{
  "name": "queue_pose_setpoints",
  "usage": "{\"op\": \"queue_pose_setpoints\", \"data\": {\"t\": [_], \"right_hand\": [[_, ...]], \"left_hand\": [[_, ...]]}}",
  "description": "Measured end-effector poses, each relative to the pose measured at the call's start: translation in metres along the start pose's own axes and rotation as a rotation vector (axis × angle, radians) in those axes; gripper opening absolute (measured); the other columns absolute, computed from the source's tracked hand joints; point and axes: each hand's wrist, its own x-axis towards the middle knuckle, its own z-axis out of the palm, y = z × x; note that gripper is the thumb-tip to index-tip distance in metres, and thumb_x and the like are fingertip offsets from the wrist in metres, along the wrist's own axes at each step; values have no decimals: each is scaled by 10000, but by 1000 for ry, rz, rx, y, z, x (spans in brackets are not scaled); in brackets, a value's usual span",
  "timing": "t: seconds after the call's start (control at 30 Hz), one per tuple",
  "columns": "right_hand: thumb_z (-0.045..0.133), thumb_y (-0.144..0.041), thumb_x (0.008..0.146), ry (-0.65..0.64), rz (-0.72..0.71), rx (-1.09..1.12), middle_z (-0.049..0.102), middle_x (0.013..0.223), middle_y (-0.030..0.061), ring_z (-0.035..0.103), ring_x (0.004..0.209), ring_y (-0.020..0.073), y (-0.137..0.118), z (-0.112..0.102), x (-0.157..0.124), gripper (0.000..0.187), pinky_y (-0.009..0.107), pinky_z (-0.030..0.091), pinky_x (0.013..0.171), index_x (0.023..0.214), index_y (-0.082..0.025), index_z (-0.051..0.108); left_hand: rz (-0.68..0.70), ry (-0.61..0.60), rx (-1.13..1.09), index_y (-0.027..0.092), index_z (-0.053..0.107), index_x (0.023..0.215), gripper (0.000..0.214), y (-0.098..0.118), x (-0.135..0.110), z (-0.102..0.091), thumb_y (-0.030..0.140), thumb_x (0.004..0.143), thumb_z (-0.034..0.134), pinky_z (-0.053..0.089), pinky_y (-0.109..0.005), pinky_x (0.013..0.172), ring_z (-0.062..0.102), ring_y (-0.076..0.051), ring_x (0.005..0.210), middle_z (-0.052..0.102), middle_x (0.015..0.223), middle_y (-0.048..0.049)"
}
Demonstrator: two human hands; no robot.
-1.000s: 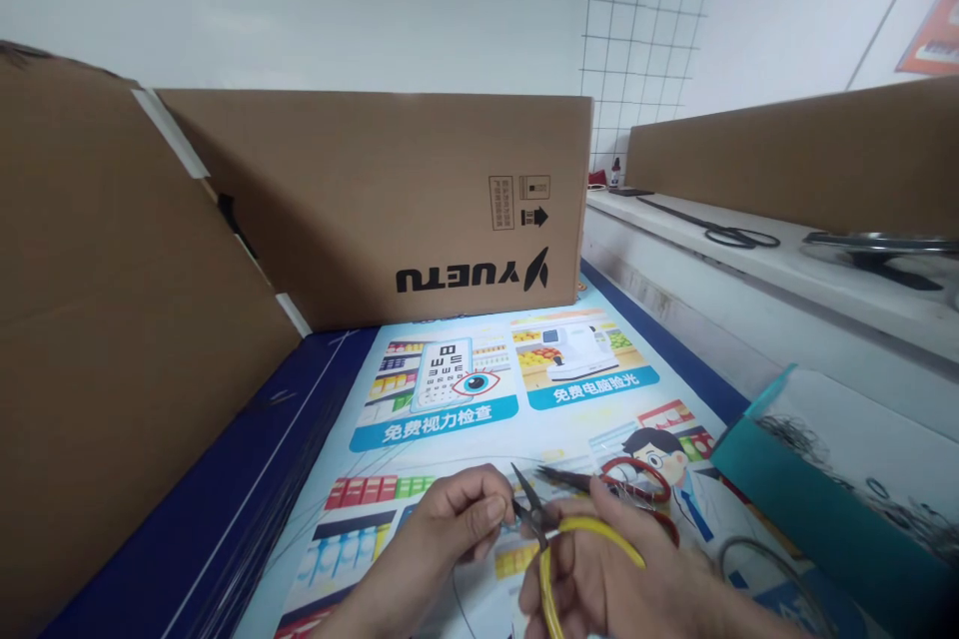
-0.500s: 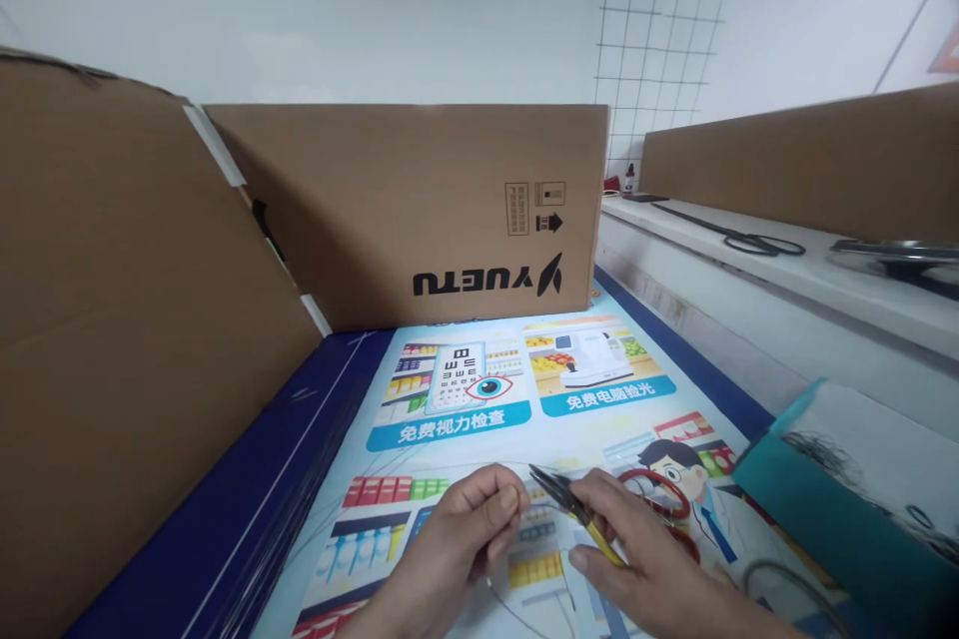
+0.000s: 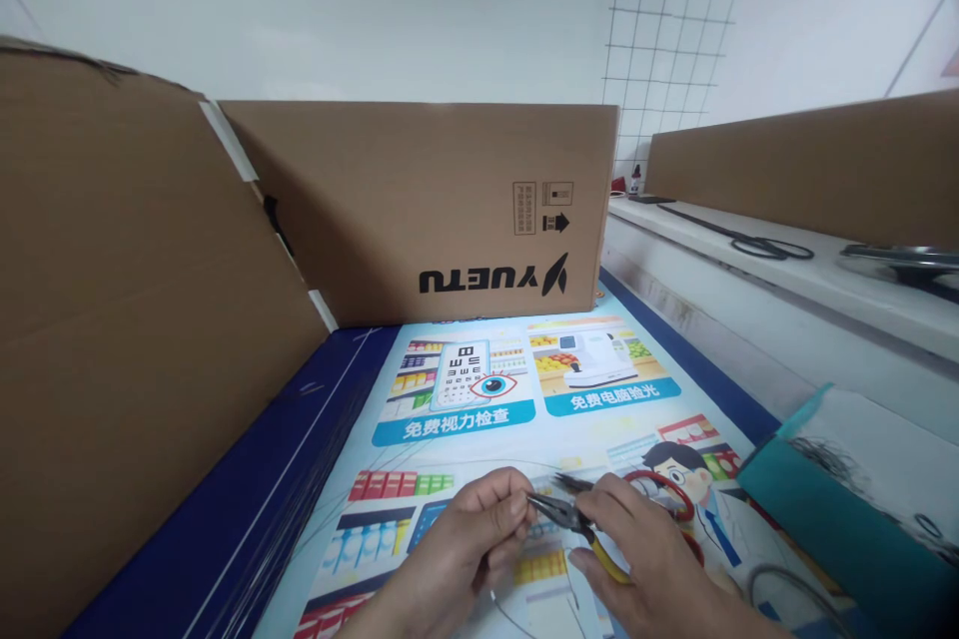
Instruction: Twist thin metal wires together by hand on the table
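My left hand (image 3: 486, 529) pinches thumb against fingers on a thin wire (image 3: 513, 618), part of which loops below the hand. A pair of needle-nose pliers (image 3: 555, 511) with yellow handles is gripped in my right hand (image 3: 636, 549). The tips of the pliers reach the left fingertips; whether the jaws clamp the wire there is too small to tell. Under and beyond my right hand lie red-handled scissors (image 3: 678, 490), partly hidden, and a dark pointed tip shows left of that hand.
A printed poster (image 3: 465, 454) covers the table. At the right stands a teal box (image 3: 839, 509) with dark thin strands inside. Cardboard (image 3: 360, 210) walls the back and left. Black-handled scissors (image 3: 771, 247) lie on the white ledge (image 3: 749, 295).
The pliers have swung down and left, so their tips now meet my left fingertips. The dark tip behind them has come into view. The camera view has shifted slightly.
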Motion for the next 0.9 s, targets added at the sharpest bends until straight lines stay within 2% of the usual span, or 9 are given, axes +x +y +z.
{"op": "queue_pose_setpoints", "data": {"t": [0.2, 0.4, 0.6, 0.77, 0.9], "right_hand": [[510, -230, 834, 27, -30, -84, 587, 922, 101, 582, 771, 222, -2, -5, 3, 241, 327, 500, 646, 1070, -186, 532], [514, -224, 848, -26, -35, -208, 580, 821, 77, 559, 710, 218, -3, -12, 8, 163, 308, 446, 586, 996, -187, 571], [501, -219, 853, -7, -13, -191, 578, 865, 86, 562, 749, 220, -1, -9, 7, 203, 314, 444, 614, 1038, -175, 573], [477, -213, 865, 1, -40, -234, 569, 822, 80, 547, 728, 219, -3, -10, 8, 200, 316, 435, 604, 1029, -167, 582], [483, -200, 868, 30, -109, -376, 555, 782, 79, 526, 699, 213, 1, -10, 6, 233, 325, 420, 609, 1069, -152, 589]], "left_hand": [[-30, 10, -39, 136, 550, 720, 201, -1, 1, -1, 301, 808, 625, 104, -166, 379, 194, -29, 413, 390, 549, 54], [-35, 65, -11, 142, 535, 710, 219, -3, 3, 3, 317, 831, 587, 112, -151, 354, 185, -28, 381, 366, 488, 72], [60, 124, 113, 150, 529, 714, 257, -6, 2, 10, 378, 826, 573, 337, -169, 367, 413, -44, 362, 534, 605, 25], [45, 137, 117, 154, 518, 722, 250, -7, 1, 11, 375, 833, 554, 290, -152, 337, 448, -46, 303, 583, 546, 20], [12, 143, 112, 145, 534, 745, 241, -6, 0, 13, 370, 832, 548, 261, -141, 328, 499, -59, 303, 615, 536, 3]]}}
